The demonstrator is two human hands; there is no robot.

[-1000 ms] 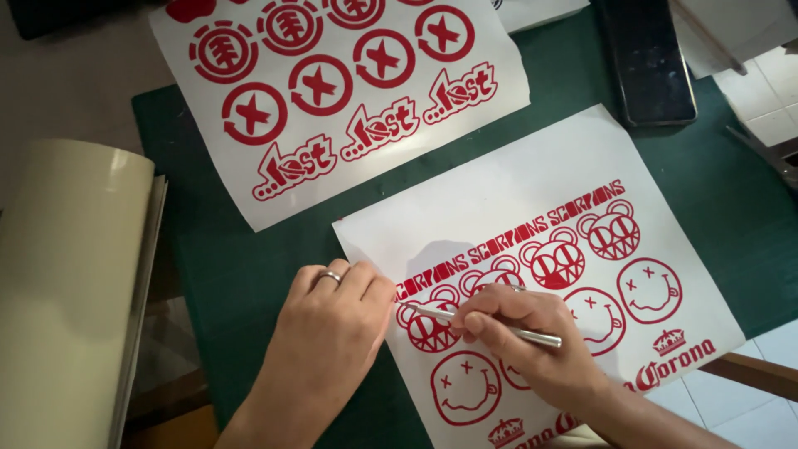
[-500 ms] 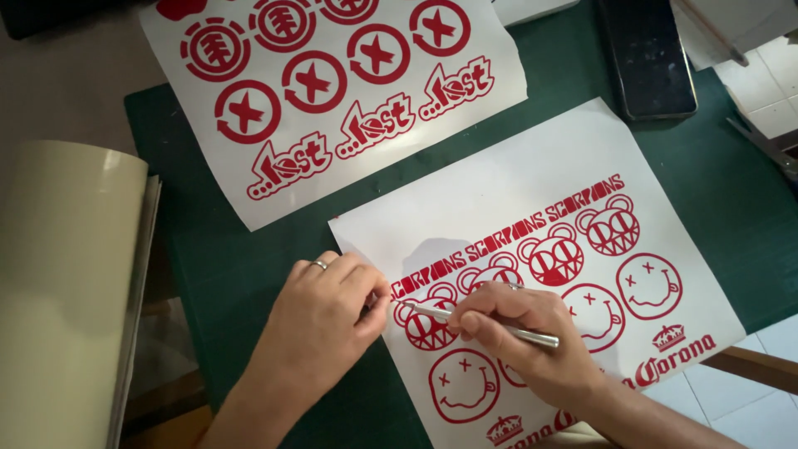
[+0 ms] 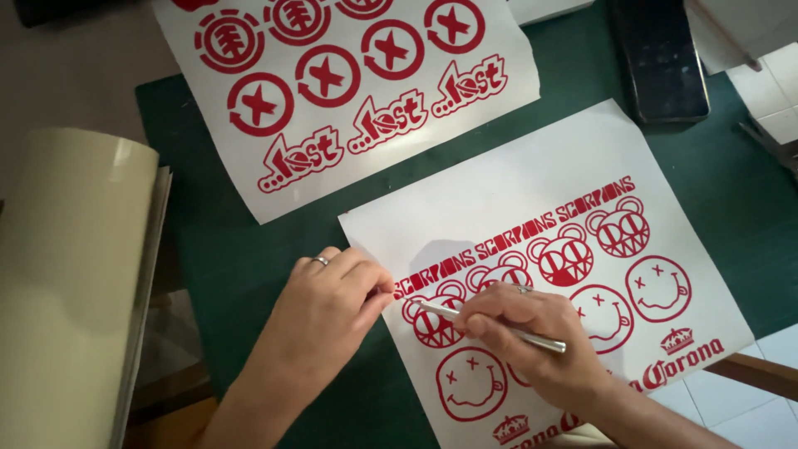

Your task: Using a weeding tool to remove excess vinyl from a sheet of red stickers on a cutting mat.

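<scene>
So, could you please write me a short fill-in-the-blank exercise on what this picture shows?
1. The right hand holds a thin ___ tool.
2. The left hand presses on the near sheet's ___ edge.
3. Both sheets lie on a ___ mat.
4. The designs on the far sheet are ___.

Missing words: metal; left; green; red

The slim silver metal tool [image 3: 499,327] in the right hand [image 3: 532,341] has a smooth, bright sheen. The white paper sheet with red vinyl decals [image 3: 532,224] under it looks smooth and faintly satin, like the second white decal sheet [image 3: 349,166]. The dark green cutting mat [image 3: 216,249] is matt. The cream roll of film [image 3: 66,274] looks glossy. The left hand [image 3: 324,312] wears a shiny metal ring [image 3: 320,260].
</scene>
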